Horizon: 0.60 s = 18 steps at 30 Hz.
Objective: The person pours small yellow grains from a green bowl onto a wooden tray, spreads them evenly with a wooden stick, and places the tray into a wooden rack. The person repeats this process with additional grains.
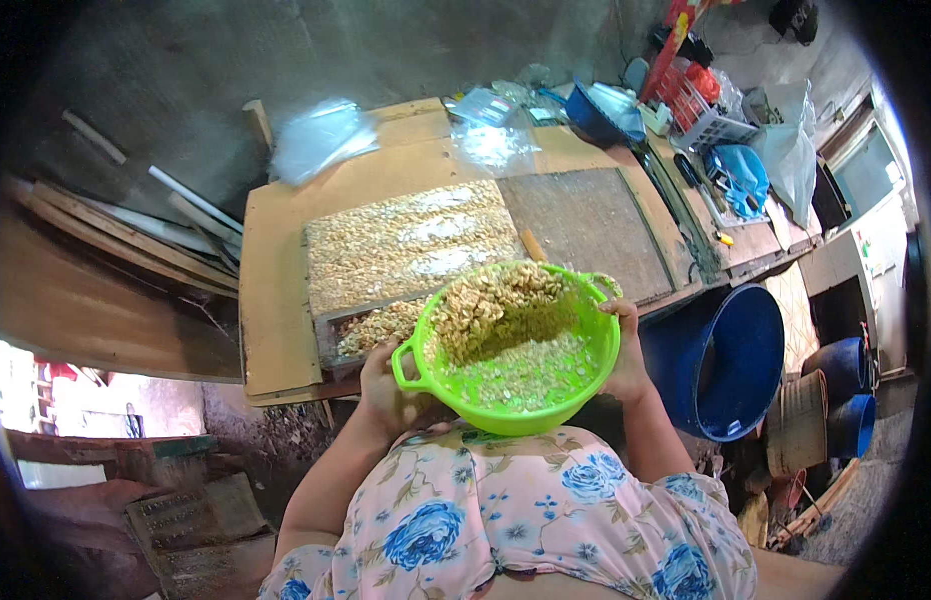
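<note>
A bright green plastic basin is tilted away from me over the near edge of the work table. My left hand grips it by its left handle, and my right hand holds its right rim below the other handle. Clumps of pale, nut-like pieces are heaped at the basin's far side, with finer crumbs scattered over its floor. Beyond it a slab of similar pieces fills part of a shallow wooden frame, with whitish patches on top. A looser pile lies at the frame's near left corner.
A bare wooden board adjoins the slab, and a wooden stick lies between them. Plastic bags and a dark blue bowl sit at the back. A large blue drum stands at right; long planks lean at left.
</note>
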Each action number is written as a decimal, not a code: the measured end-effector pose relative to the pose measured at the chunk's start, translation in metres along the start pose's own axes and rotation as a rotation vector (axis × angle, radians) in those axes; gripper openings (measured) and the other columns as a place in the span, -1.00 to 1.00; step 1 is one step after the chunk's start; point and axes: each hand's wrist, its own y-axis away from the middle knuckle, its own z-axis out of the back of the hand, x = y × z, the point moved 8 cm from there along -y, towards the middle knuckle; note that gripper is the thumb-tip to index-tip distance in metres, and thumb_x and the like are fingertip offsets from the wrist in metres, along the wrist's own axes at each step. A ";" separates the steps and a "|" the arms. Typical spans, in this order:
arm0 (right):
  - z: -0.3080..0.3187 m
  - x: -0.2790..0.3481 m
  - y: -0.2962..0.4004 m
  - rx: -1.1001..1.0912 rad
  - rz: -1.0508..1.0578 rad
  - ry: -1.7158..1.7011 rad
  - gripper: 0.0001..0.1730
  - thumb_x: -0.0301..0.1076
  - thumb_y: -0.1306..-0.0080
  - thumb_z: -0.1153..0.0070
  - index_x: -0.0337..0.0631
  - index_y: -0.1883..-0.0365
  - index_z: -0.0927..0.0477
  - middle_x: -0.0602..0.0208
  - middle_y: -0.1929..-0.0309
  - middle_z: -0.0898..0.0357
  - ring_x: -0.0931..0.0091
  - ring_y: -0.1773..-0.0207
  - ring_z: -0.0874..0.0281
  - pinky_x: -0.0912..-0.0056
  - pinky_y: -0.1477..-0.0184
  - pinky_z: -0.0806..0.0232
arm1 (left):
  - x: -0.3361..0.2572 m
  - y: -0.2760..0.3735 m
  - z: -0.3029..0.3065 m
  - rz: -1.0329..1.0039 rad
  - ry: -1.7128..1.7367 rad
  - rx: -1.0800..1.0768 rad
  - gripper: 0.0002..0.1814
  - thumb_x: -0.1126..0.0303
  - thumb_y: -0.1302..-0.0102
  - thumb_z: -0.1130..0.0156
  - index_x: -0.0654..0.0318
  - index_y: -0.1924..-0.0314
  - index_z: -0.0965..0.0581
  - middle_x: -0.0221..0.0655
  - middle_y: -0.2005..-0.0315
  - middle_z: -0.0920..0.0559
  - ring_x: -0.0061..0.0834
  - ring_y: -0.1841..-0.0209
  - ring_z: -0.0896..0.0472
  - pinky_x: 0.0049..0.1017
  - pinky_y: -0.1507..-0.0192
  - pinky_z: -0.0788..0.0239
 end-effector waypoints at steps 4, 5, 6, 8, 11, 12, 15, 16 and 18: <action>-0.022 0.018 -0.033 0.191 0.072 -0.161 0.11 -0.20 0.35 -0.59 0.04 -0.15 -0.13 0.26 -0.22 -0.18 0.32 -0.28 -0.13 0.17 -0.23 -0.10 | -0.037 -0.006 -0.007 -0.007 -0.293 0.199 -0.42 0.09 -0.17 -0.04 0.33 -0.11 -0.38 -0.06 0.07 -0.55 -0.14 0.04 -0.54 -0.16 -0.01 -0.39; -0.027 0.023 -0.043 0.220 0.064 -0.209 0.10 -0.21 0.34 -0.58 0.04 -0.15 -0.13 0.26 -0.22 -0.17 0.31 -0.29 -0.12 0.18 -0.24 -0.09 | -0.042 0.000 0.001 -0.037 -0.331 0.193 -0.42 0.12 -0.16 -0.07 0.34 -0.11 -0.37 -0.08 0.10 -0.56 -0.16 0.07 -0.55 -0.18 0.00 -0.40; -0.032 0.027 -0.049 0.293 0.050 -0.236 0.10 -0.27 0.29 -0.55 0.01 -0.21 -0.13 0.21 -0.27 -0.13 0.30 -0.31 -0.10 0.14 -0.27 -0.06 | -0.045 0.012 -0.011 -0.066 -0.369 0.187 -0.43 0.15 -0.15 -0.10 0.35 -0.11 -0.37 -0.09 0.12 -0.57 -0.19 0.09 -0.57 -0.19 0.02 -0.41; -0.034 0.034 -0.069 0.296 -0.012 0.173 0.08 -0.33 0.23 -0.49 -0.02 -0.25 -0.11 0.17 -0.30 -0.10 0.31 -0.33 -0.08 0.15 -0.29 -0.03 | -0.061 0.024 -0.020 -0.174 -0.408 0.142 -0.44 0.25 -0.12 -0.13 0.35 -0.11 -0.34 -0.11 0.15 -0.57 -0.22 0.13 -0.58 -0.22 0.05 -0.44; -0.059 0.043 -0.092 0.157 0.031 0.603 -0.19 -0.46 0.02 -0.26 -0.14 -0.24 -0.21 0.14 -0.23 -0.27 0.28 -0.26 -0.24 0.18 -0.24 -0.13 | -0.091 0.037 0.004 -0.388 -0.385 -0.015 -0.43 0.44 -0.06 -0.14 0.36 -0.13 -0.30 -0.14 0.16 -0.56 -0.25 0.17 -0.58 -0.25 0.11 -0.47; -0.072 0.039 -0.101 0.120 0.020 0.636 -0.27 -0.48 -0.04 -0.21 -0.19 -0.21 -0.25 0.15 -0.19 -0.32 0.29 -0.23 -0.29 0.20 -0.21 -0.17 | -0.102 0.046 0.012 -0.609 -0.500 -0.099 -0.45 0.43 -0.09 -0.12 0.36 -0.13 -0.31 -0.15 0.14 -0.55 -0.25 0.17 -0.58 -0.25 0.11 -0.47; -0.150 0.035 -0.125 0.337 0.273 0.730 -0.59 -0.48 -0.17 -0.04 -0.27 -0.04 -0.44 0.05 0.00 -0.49 0.22 -0.06 -0.46 0.24 -0.05 -0.31 | -0.104 0.069 0.026 -0.473 -0.549 -0.237 -0.38 0.37 -0.06 -0.09 0.46 -0.16 -0.26 -0.05 0.06 -0.50 -0.22 0.05 -0.54 -0.26 0.03 -0.44; -0.174 0.016 -0.134 0.395 0.298 0.811 -0.67 -0.44 -0.20 0.00 -0.28 0.04 -0.47 0.00 0.07 -0.50 0.17 0.01 -0.47 0.22 0.01 -0.33 | -0.108 0.080 0.033 -0.463 -0.589 -0.412 -0.29 0.43 -0.02 -0.11 0.38 -0.23 -0.19 -0.05 0.01 -0.46 -0.19 0.05 -0.53 -0.26 0.04 -0.44; -0.202 -0.030 -0.154 0.493 0.255 0.975 -0.74 -0.37 -0.24 0.06 -0.30 0.15 -0.50 -0.05 0.18 -0.52 0.10 0.10 -0.48 0.16 0.08 -0.35 | -0.116 0.094 0.007 -0.715 -0.737 -0.298 -0.23 0.50 0.04 -0.14 0.33 -0.25 -0.16 -0.10 -0.05 -0.39 -0.25 -0.04 -0.46 -0.32 -0.01 -0.38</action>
